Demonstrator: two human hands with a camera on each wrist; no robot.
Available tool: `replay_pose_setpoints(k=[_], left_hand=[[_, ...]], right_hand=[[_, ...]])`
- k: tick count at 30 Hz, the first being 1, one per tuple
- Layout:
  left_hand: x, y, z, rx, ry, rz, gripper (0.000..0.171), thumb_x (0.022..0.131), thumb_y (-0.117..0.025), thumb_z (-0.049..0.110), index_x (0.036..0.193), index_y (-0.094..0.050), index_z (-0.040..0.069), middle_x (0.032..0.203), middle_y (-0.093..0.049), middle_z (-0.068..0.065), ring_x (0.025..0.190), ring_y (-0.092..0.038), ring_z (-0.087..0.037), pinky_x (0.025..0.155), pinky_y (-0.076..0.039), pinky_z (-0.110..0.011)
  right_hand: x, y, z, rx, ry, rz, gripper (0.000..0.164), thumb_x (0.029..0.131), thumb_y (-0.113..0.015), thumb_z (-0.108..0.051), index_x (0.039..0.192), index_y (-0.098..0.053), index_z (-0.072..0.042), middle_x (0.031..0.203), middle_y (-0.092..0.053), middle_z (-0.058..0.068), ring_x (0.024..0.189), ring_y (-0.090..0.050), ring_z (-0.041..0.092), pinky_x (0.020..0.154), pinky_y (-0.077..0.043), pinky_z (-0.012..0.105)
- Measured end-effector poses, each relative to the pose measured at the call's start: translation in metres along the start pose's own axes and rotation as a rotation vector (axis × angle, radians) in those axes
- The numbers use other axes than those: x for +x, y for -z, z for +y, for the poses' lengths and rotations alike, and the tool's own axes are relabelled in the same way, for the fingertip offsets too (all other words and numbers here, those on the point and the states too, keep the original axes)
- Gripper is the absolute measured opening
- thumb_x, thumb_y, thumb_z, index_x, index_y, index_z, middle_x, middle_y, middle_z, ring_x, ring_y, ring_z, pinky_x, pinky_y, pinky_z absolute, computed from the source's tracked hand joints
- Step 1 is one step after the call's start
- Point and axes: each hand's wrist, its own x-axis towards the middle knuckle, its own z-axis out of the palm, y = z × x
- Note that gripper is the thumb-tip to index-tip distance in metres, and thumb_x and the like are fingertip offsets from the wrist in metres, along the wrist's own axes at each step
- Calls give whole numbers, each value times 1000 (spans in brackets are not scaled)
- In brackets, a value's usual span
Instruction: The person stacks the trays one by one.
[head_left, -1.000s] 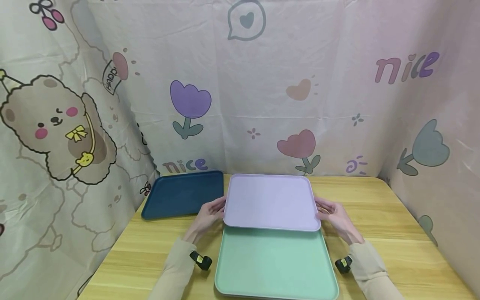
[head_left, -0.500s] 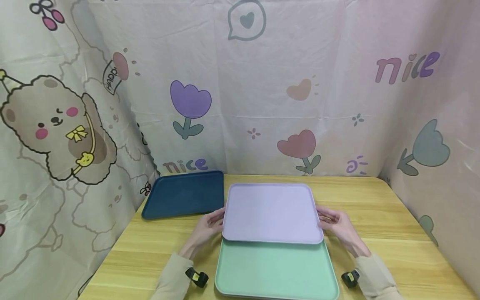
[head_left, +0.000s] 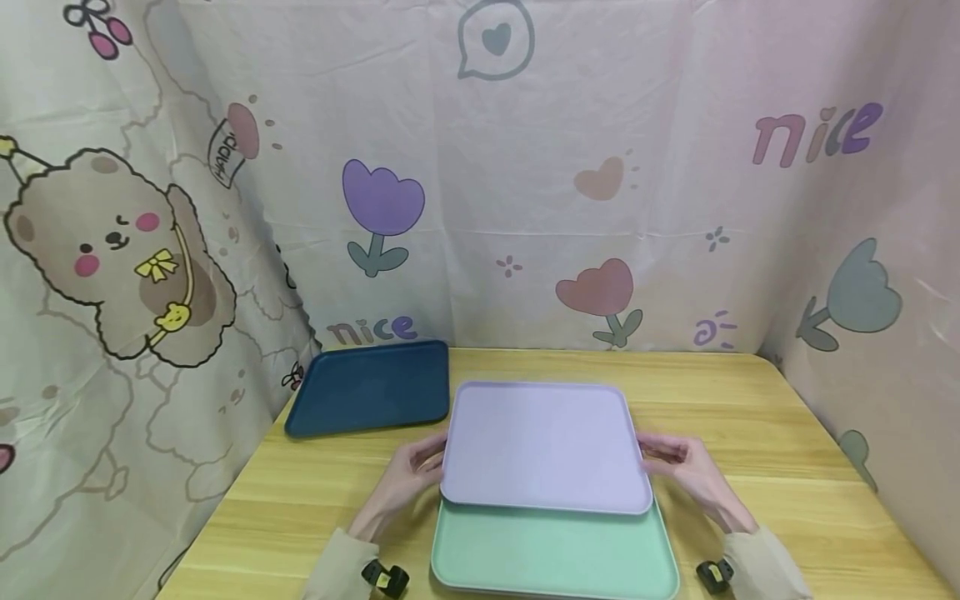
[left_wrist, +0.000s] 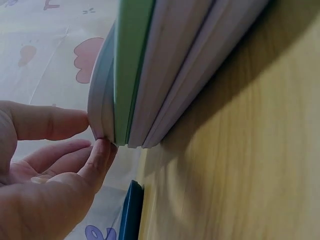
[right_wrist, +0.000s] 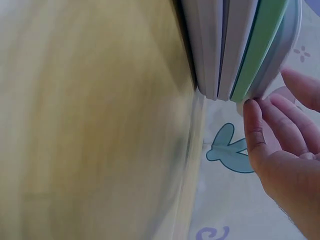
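Observation:
A lavender tray (head_left: 547,446) is above a mint green tray (head_left: 555,554), covering its far part. My left hand (head_left: 408,479) grips the lavender tray's left edge; in the left wrist view the thumb and fingers of that hand (left_wrist: 55,165) pinch its rim. On the opposite side my right hand (head_left: 690,471) holds the right edge, its fingers curled under the rim. Beneath the green tray (right_wrist: 262,50), the right wrist view shows more pale trays (right_wrist: 212,55) stacked on the table. How far the lavender tray stands above the green one is hard to tell.
A dark blue tray (head_left: 371,387) lies at the table's far left, close to the curtain. Printed curtains (head_left: 510,192) enclose the back and both sides. The wooden table (head_left: 750,417) extends to the right of the stack.
Both hands have drawn the lavender tray toward the body, so it covers more of the green tray. The dark blue tray has stayed in place.

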Motion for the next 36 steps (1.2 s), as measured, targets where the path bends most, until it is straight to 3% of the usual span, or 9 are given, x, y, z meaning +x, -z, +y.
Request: replay_pose_setpoints(k=[5,11,16,19,22,26,29,32,36], left_hand=[[-6,-1,0,12,-41,-13,62,91,-60,-10,147,-34,-17,152,-39,-37,143,-34,-50,115,-41,-29],[-12,-2,3,10,8,0,59,91,-57,-12,146,-37,-17,149,-42,-37,140,-40,-51,111,-46,-29],[-16,-1,5,27,8,12,55,91,-55,-11,142,-38,-22,144,-44,-41,136,-43,-56,109,-48,-33],[-18,-2,8,53,38,56,50,94,-57,-7,139,-43,-21,141,-50,-40,132,-50,-53,103,-53,-26],[-16,-2,11,106,78,144,43,96,-59,-1,134,-52,-18,134,-58,-36,125,-59,-47,94,-54,-18],[-4,1,13,190,111,229,40,97,-60,3,133,-55,-15,130,-62,-33,118,-65,-43,92,-58,-28],[10,5,13,230,122,210,44,101,-57,6,140,-50,-12,140,-56,-33,127,-58,-44,100,-56,-43],[27,9,10,252,129,160,48,104,-54,11,147,-43,-9,149,-48,-31,137,-48,-46,108,-49,-53],[46,12,3,245,137,130,51,106,-51,14,150,-39,-8,153,-44,-30,143,-42,-46,114,-42,-57]], right_hand=[[-5,3,-1,-14,-10,-24,57,89,-72,-4,135,-48,19,136,-52,38,102,-67,-6,89,-53,13],[-10,9,-2,-26,-24,-50,54,90,-73,-7,133,-52,17,133,-58,32,103,-68,-4,89,-54,15],[-13,15,-3,-25,-34,-88,49,92,-71,-9,131,-55,16,126,-70,18,103,-69,-2,89,-54,15],[-15,18,-3,-24,-40,-104,46,93,-70,-10,130,-57,15,123,-72,13,104,-69,-1,90,-54,15],[-14,20,-3,-58,-47,-83,45,94,-69,-11,129,-58,15,122,-72,16,103,-70,0,89,-54,15],[-5,18,-7,-151,-53,9,48,94,-70,-13,132,-57,13,125,-68,26,96,-68,-3,85,-55,16],[7,16,-7,-218,-43,61,51,94,-70,-15,135,-55,11,130,-65,28,100,-66,-1,84,-54,16],[21,15,-6,-252,-33,47,53,96,-68,-17,139,-52,10,137,-60,29,113,-67,18,87,-52,14],[35,12,-3,-247,-26,-16,54,100,-62,-18,143,-47,11,142,-54,32,128,-58,42,91,-50,13]])
